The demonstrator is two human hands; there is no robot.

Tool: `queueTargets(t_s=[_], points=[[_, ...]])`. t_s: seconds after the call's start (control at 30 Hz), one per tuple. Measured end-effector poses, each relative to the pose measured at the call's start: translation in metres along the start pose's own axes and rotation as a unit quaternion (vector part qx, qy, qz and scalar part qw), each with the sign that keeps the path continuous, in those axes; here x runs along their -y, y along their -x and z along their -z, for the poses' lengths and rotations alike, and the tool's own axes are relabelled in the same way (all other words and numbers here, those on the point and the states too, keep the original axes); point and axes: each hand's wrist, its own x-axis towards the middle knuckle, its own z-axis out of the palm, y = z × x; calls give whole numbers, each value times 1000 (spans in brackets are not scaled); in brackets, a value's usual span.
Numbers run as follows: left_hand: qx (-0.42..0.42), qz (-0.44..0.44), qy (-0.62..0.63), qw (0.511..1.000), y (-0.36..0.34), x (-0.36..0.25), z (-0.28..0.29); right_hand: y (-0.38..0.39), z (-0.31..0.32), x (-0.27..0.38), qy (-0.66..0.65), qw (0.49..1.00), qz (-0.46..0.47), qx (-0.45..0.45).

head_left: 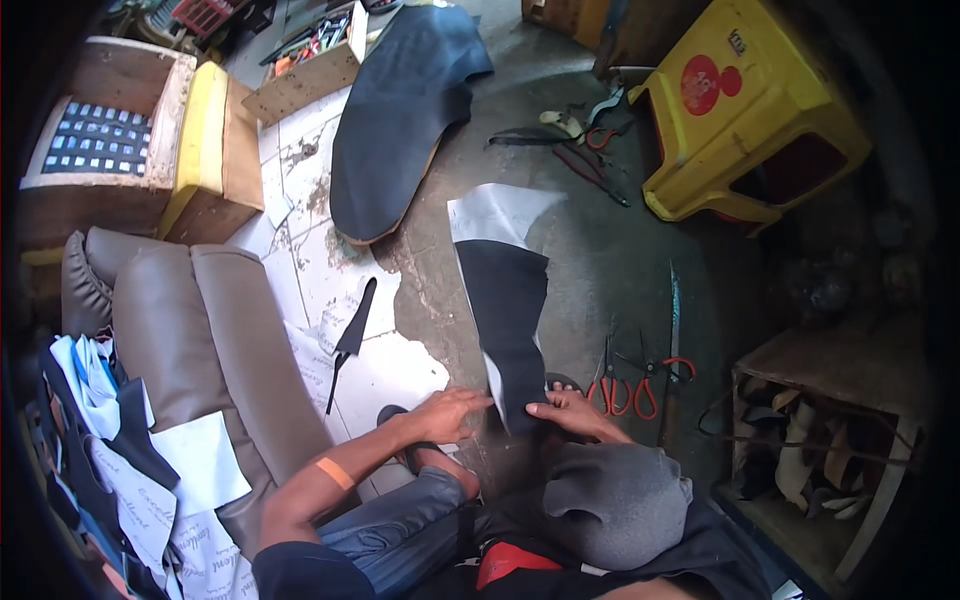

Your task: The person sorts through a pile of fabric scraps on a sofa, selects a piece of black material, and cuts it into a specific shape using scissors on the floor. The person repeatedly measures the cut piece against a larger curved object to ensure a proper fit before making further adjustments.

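A long black sheet, apparently leather-like with a white underside, lies on the floor in front of me. Its far end overlaps a white printed sheet. At the near end, my right hand pinches the right edge, thumb on top. My left hand reaches in from the left with its fingers extended, the tips at the sheet's white left edge. Several red-handled scissors lie just right of my right hand. Beside them is a long narrow blade-like tool.
A dark padded seat-shaped piece lies ahead. Pliers and other tools sit near a yellow plastic stool. Brown cushions bearing scraps fill the left. A wooden shelf box holds scraps at right. A thin black strip lies on the tiles.
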Motion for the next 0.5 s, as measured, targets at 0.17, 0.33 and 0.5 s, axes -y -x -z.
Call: queueTargets(t_s=[0.17,0.33,0.5], points=[[-70,240,443,861,-54,-19,-34,23,-4,-39,-97,990,50,-88],[-341,325,191,861,-113,-10,-30,47,40,-19,-189,980,-61,-20],[-433,335,-22,837,-144,25,23,71,92,-10,-36,981,-36,-189]])
